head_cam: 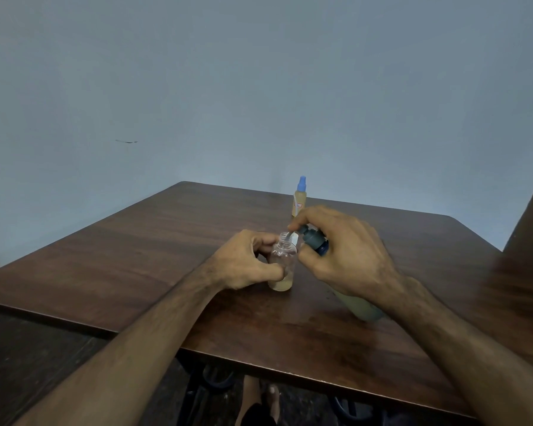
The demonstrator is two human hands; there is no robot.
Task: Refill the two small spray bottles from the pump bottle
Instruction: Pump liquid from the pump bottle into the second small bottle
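An uncapped clear small spray bottle (282,262) stands upright mid-table with a shallow layer of pale liquid at its bottom. My left hand (243,261) grips its side. My right hand (343,256) holds the tilted pump bottle (359,305), fingers over its dark blue pump head (314,241). The pump's nozzle sits at the open mouth of the clear bottle. A second small spray bottle (299,196), with a blue cap and yellowish liquid, stands upright farther back near the table's far edge.
The dark wooden table (154,250) has its near edge running diagonally across the lower view. A blue-grey wall rises behind it. Below the table edge, a metal table base and my feet (260,395) show on a dark floor.
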